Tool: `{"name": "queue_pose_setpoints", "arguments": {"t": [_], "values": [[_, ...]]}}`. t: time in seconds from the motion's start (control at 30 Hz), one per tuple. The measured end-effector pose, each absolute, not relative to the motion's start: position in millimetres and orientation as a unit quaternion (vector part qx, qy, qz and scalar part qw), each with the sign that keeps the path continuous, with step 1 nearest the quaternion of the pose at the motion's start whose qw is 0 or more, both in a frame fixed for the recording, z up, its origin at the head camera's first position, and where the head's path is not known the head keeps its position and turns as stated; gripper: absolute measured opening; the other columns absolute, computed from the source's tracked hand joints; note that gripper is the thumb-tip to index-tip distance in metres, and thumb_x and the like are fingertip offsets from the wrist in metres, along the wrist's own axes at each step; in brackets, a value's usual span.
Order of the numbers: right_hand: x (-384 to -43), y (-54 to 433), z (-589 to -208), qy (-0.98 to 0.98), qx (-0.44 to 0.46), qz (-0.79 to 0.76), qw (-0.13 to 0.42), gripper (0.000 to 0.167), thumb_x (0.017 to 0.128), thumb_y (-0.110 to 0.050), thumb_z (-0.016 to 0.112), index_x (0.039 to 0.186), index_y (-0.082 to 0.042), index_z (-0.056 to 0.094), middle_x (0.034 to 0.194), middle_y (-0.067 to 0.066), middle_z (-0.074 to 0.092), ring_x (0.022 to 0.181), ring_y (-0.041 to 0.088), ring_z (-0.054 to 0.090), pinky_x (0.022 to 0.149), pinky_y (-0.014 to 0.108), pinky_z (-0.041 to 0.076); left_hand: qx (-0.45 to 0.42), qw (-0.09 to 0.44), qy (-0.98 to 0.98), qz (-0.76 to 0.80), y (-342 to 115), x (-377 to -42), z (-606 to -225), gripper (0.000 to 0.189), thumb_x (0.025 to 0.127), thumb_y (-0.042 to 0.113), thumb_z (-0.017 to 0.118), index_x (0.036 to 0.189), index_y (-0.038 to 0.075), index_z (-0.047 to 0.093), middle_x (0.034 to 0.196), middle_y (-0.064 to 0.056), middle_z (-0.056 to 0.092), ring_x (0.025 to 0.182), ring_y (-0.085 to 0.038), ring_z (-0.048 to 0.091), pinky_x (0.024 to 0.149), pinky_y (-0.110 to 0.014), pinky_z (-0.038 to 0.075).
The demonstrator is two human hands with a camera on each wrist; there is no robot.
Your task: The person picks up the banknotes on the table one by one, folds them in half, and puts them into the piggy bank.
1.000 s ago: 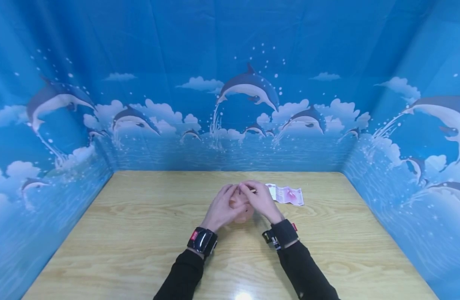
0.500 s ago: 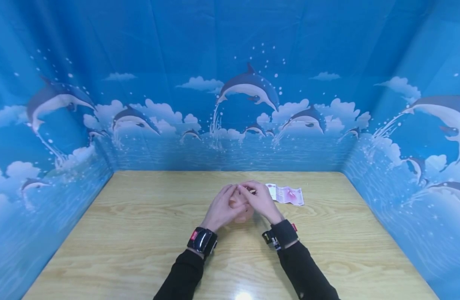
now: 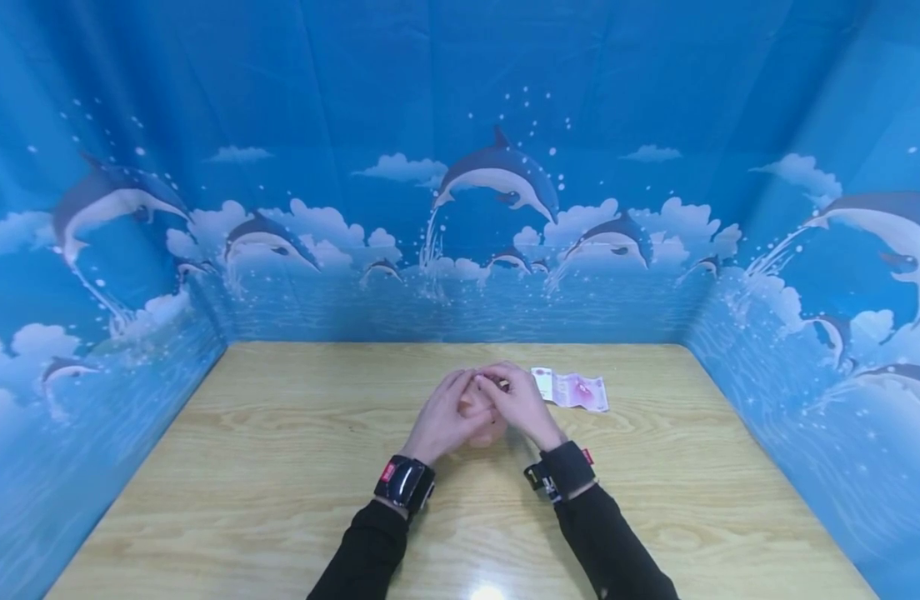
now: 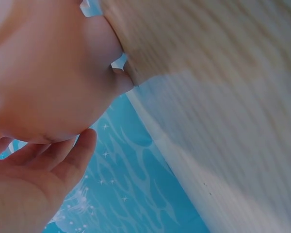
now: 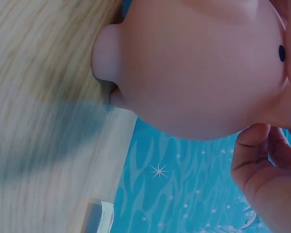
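A pink piggy bank [image 3: 487,433] with a rounded body and short feet stands on the table between both hands. My left hand [image 3: 439,421] grips its left side, thumb across the near face and fingers [image 4: 80,155] bent against the far side. Over the top of the bank, my right hand [image 3: 526,404] has thumb and fingertips together, seeming to pinch a small pale strip that is almost wholly hidden. A black eye dot shows on the piggy bank [image 5: 199,73] in the right wrist view. Its top lies out of sight beneath the fingers.
A creased pink-purple banknote [image 3: 577,392] lies on the wooden table [image 3: 280,467] just right of the right hand. Blue dolphin-print curtains [image 3: 460,292] enclose the table at the back and both sides.
The pale strip end that stuck out under the right hand's fingers has shrunk almost from sight. The right fingers have shifted slightly; the left hand and piggy bank stay put.
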State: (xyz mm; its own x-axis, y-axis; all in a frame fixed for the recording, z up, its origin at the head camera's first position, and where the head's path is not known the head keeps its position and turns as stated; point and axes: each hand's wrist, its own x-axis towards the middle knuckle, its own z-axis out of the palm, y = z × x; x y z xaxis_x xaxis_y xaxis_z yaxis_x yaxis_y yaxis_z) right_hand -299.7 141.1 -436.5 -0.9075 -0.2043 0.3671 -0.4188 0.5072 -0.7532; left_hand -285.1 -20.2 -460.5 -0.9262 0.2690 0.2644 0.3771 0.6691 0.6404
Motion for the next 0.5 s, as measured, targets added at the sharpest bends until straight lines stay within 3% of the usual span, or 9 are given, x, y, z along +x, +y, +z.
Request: {"name": "queue_pose_setpoints", "arguments": {"t": [0.5], "values": [[-300.1,138.4,-440.9,-0.865,0.167,0.455,0.128,0.02,0.09,-0.014,0.07,0.109,-0.011,0.074,0.108,0.006,0.07,0.093,0.016,0.063,0.079,0.029,0.056,-0.176,0.07,-0.91,-0.367,-20.6,-285.2,-460.8,0.086,0.081,0.069,0.063,0.149,0.021,0.04,0.156,-0.005,0.038,0.14,-0.029,0.04,0.111,-0.057,0.038]]}}
